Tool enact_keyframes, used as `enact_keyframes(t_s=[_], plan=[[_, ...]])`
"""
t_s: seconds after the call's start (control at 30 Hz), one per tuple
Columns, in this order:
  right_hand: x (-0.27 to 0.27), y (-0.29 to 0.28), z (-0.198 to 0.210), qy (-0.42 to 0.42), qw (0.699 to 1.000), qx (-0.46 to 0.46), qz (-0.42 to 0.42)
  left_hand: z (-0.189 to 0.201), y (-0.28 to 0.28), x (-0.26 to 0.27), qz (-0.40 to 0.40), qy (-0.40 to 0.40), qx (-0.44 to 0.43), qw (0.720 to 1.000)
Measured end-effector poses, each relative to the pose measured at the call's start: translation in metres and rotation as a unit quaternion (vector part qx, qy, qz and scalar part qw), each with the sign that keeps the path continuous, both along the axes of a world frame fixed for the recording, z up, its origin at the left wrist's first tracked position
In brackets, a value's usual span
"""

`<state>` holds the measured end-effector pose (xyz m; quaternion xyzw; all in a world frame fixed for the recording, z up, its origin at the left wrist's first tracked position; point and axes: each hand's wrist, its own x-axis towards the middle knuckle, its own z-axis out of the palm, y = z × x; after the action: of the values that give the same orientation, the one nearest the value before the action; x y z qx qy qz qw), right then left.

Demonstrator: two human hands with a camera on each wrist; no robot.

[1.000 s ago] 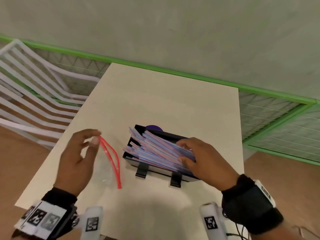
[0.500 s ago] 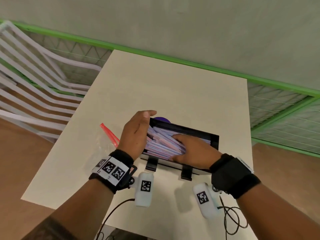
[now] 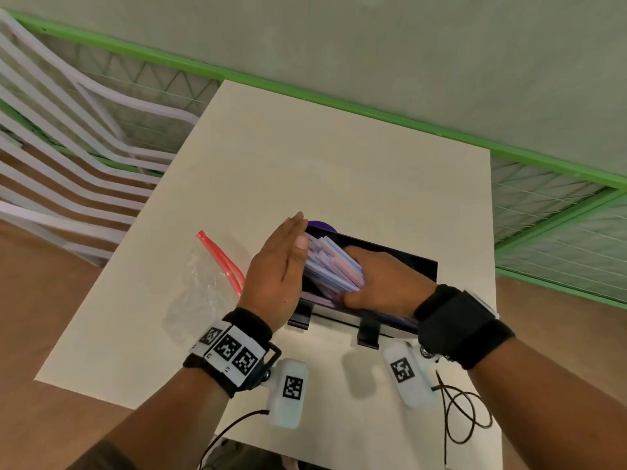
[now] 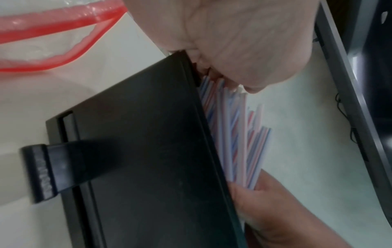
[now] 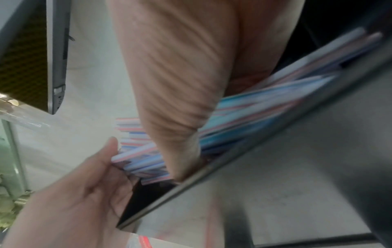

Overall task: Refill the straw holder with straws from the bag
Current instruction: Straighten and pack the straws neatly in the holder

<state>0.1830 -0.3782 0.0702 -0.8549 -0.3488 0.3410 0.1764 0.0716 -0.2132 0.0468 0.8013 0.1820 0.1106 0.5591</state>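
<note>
Left hand (image 3: 276,276) flat against the straws' (image 3: 330,266) ends, right hand (image 3: 383,283) gripping the bundle, already inside the holder (image 3: 420,268); bag (image 3: 203,283) lies emptied, only squaring up remains.

A black rectangular straw holder (image 3: 400,266) sits on the near half of the table, slightly right of centre in the head view, its top open and two black feet jutting from its near wall. A bundle of thin white straws (image 3: 330,266) with red and blue stripes lies slanted in it, their left ends raised above the holder's left rim, the right ends down inside. The bag (image 3: 207,286), clear crumpled plastic with a red zip strip along its open mouth, lies flat on the table just left of the holder, in the centre-left of the frame
</note>
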Motion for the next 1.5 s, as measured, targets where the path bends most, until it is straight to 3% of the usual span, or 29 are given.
enact_keyframes(t_s=[0.13, 0.43, 0.63, 0.8, 1.03, 1.1, 1.23, 1.4, 1.5], plan=[[0.001, 0.001, 0.007, -0.023, 0.999, -0.014, 0.021, -0.003, -0.003, 0.001, 0.017, -0.014, -0.012, 1.0], [0.0, 0.009, 0.016, -0.097, 0.99, -0.067, 0.074, -0.007, 0.0, 0.004, 0.035, -0.023, 0.05, 0.998], [0.0, 0.017, 0.013, -0.087, 0.985, -0.114, 0.098, -0.009, -0.002, 0.002, 0.061, -0.048, -0.059, 0.995], [0.001, 0.014, 0.015, -0.067, 0.988, -0.101, 0.09, -0.005, -0.007, 0.005, 0.071, -0.055, -0.047, 0.995], [0.005, 0.023, 0.032, -0.106, 0.974, -0.147, 0.133, -0.009, -0.009, 0.003, 0.079, -0.059, -0.062, 0.993], [0.006, 0.026, 0.028, -0.11, 0.973, -0.158, 0.131, -0.009, -0.009, 0.005, 0.079, -0.045, -0.021, 0.996], [0.0, 0.024, 0.014, -0.094, 0.98, -0.142, 0.099, -0.011, -0.005, 0.007, 0.059, -0.039, 0.067, 0.995], [-0.006, 0.005, 0.005, -0.066, 0.994, -0.079, 0.038, -0.005, -0.005, 0.007, 0.038, -0.052, 0.044, 0.997], [-0.007, -0.001, 0.005, -0.077, 0.993, -0.085, 0.04, 0.004, -0.011, 0.007, -0.054, 0.028, 0.017, 0.998]])
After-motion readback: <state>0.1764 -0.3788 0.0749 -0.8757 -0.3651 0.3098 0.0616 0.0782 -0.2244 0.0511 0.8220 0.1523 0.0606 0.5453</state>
